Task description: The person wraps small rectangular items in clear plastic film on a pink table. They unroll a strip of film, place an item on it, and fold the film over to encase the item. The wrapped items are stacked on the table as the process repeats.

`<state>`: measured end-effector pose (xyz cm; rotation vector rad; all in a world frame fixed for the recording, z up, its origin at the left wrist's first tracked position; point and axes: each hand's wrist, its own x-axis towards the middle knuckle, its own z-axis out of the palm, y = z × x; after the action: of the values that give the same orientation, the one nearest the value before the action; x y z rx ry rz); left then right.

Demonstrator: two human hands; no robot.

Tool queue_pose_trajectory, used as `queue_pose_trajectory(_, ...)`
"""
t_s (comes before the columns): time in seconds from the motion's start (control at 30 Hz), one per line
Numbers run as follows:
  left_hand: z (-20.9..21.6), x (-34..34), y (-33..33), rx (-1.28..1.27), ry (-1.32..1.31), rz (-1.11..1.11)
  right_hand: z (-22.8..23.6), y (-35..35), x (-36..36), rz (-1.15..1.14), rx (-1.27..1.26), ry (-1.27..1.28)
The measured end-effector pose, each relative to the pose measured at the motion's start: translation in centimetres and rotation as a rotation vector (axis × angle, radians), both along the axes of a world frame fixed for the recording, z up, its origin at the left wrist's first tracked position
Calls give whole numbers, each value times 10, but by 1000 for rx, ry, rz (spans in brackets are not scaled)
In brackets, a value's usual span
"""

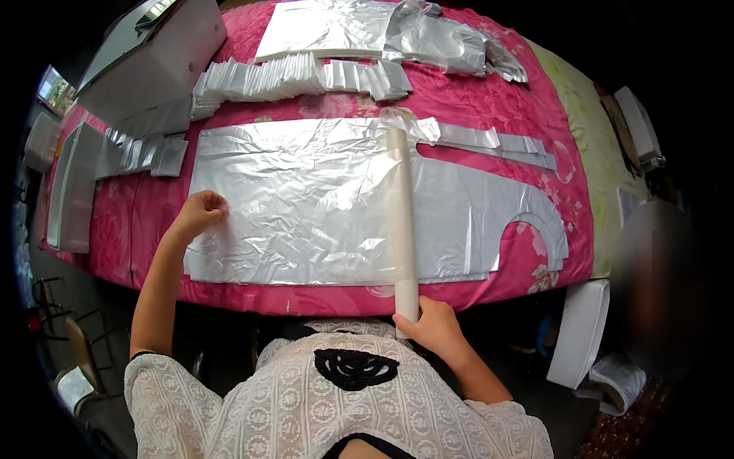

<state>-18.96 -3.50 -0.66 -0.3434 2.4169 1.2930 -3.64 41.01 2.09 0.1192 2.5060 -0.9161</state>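
Observation:
A wide, crinkled sheet of thin, shiny white plastic film (298,206) lies flat in front of me, apparently several layers thick. Its right end has curved cut-outs and narrow strips, like an apron. My left hand (202,212) is over the sheet's left edge, thumb and fingers curled together; whether they pinch the film I cannot make out. A long cream-white tube (403,206) lies across the sheet from far to near, right of its middle. Its near end sticks out past the table edge, where my right hand (433,324) is wrapped round it.
The table wears a pink flowered cloth (306,298). Behind the sheet lie a row of folded plastic packs (264,80) and more stacked film (325,30). White boxes stand at the far left (153,65) and left (73,191). A white foam-like panel (579,333) leans at the right.

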Motion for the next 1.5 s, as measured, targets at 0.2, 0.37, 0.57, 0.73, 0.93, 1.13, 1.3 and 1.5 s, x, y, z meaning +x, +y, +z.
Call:
queue_pose_trajectory(0.2,30,11,111,-506,861,-319,-1,5,1,17,-13,-15)
queue_pose_trajectory(0.37,-2,35,250,-180,863,-594,1,10,-3,49,-80,-61)
queue_pose_trajectory(0.57,-39,47,284,-355,738,-642,10,20,-51,50,-127,-88)
queue_pose_trajectory(0.73,-34,47,285,-407,746,-674,-33,11,-172,-146,-292,175)
queue_pose_trajectory(0.93,-36,46,287,-423,730,-694,-56,26,-299,-776,-1431,-10)
queue_pose_trajectory(1.13,-37,48,286,-408,733,-680,-4,144,-334,-1021,-1734,544)
queue_pose_trajectory(1.3,-32,45,285,-193,689,-594,64,144,-308,-766,-1500,802)
queue_pose_trajectory(1.5,17,25,254,685,615,-120,39,-26,-216,525,-475,616)
